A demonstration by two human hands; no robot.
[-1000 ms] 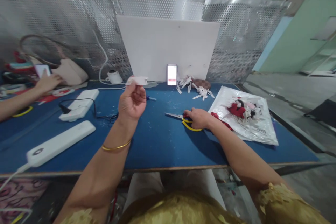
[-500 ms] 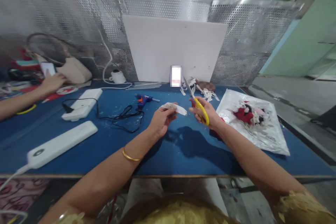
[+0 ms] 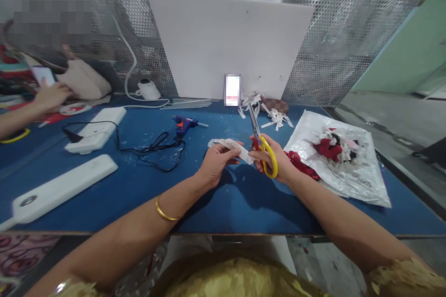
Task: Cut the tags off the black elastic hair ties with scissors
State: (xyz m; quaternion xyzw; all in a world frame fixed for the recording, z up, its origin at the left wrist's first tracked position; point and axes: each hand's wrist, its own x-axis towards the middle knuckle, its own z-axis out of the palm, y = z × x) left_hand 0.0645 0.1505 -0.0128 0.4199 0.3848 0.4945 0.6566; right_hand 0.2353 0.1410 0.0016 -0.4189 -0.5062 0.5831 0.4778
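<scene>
My left hand [image 3: 218, 160] pinches a white strip [image 3: 226, 143], which looks like ribbon or fabric, above the blue table. Scissors with yellow and red handles [image 3: 271, 158] are in my right hand [image 3: 278, 160], their blades pointing up and away from me. The fingertips of that hand also touch the strip's right end. Beyond the blades lie several white scraps [image 3: 277, 118]. By my right wrist is a piece of dark red cloth [image 3: 300, 165]. A blue glue gun [image 3: 185, 124] rests beyond my left hand, its black cord looping over the table.
A lit phone [image 3: 232, 89] leans on a white board [image 3: 230, 37]. At right, a white plastic bag [image 3: 365, 171] bears red, black and white pieces. White power strips [image 3: 66, 188] lie at left. Another person's hand [image 3: 52, 95] touches a phone at far left.
My right hand has moved in to the strip, and its fingertips now touch the right end. The camera has tilted down. The scissors remain in my right hand.
</scene>
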